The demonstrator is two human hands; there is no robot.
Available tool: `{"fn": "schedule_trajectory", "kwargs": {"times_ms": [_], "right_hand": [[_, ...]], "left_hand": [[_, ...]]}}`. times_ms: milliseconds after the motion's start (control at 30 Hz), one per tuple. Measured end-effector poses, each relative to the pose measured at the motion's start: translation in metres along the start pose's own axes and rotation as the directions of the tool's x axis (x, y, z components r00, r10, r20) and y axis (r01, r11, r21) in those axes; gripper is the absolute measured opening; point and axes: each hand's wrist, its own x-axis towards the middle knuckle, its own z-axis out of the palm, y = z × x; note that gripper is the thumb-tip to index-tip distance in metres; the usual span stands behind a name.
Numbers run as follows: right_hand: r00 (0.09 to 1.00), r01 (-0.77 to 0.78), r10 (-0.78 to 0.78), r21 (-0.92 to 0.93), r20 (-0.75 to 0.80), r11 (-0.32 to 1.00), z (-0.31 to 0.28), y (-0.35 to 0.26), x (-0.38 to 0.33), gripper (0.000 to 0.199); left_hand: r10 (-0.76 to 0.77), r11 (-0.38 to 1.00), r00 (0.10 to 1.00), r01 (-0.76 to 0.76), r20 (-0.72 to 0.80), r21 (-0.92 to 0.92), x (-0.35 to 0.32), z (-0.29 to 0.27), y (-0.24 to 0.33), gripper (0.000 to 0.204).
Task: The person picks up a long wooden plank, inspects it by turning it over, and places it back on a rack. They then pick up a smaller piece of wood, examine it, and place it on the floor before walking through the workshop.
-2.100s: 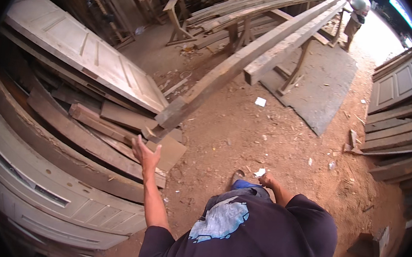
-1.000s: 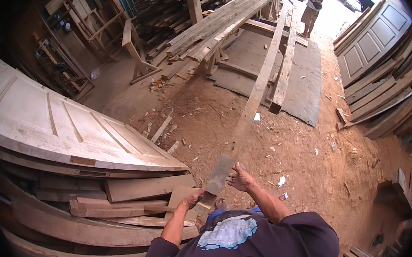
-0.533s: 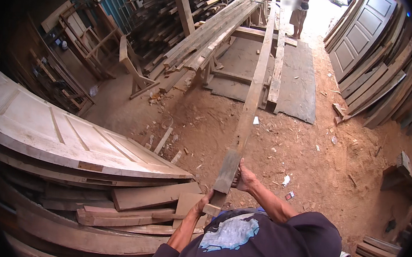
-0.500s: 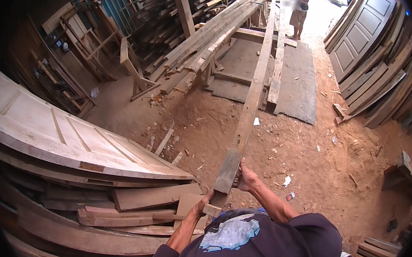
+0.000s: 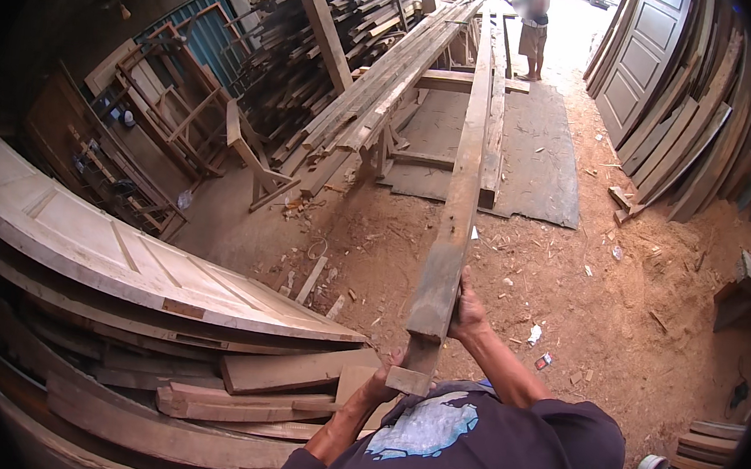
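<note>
A long wooden beam (image 5: 460, 193) runs from close to my body away toward the far trestle. Its near end has a stepped, notched shape with a darker patch just beyond it. My right hand (image 5: 469, 311) grips the beam's right side, the fingers partly hidden beneath it. At the notched end, my left hand (image 5: 384, 376) is closed on the left edge, most of its fingers out of sight behind the wood. A second beam (image 5: 493, 147) lies just right of the held one, across the wooden trestle (image 5: 427, 160).
Long planks (image 5: 389, 75) are stacked left of the beam. A pale panelled door (image 5: 125, 239) tops a timber pile at my left. Boards (image 5: 706, 129) and a grey door (image 5: 645, 62) lean at the right. Far ahead stands another person (image 5: 532, 43). Scraps litter the dirt floor (image 5: 550, 285).
The near end of the beam has shifted slightly right and looks higher, both hands moving along with it. My view has turned a little, so the surroundings sit differently.
</note>
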Motion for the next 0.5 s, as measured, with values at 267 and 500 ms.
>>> {"fn": "schedule_trajectory", "kwargs": {"times_ms": [267,500], "right_hand": [[0.984,0.114,-0.112,-0.008,0.138,0.993,0.05,-0.061,-0.025,0.063],[0.965,0.212,-0.201,-0.049,0.17,0.976,0.058,-0.126,-0.059,0.083]], "left_hand": [[0.22,0.974,0.954,-0.203,0.203,-0.1,0.018,0.057,0.048,0.063],[0.155,0.978,0.892,-0.079,0.424,-0.193,0.052,0.116,0.057,0.09]]}}
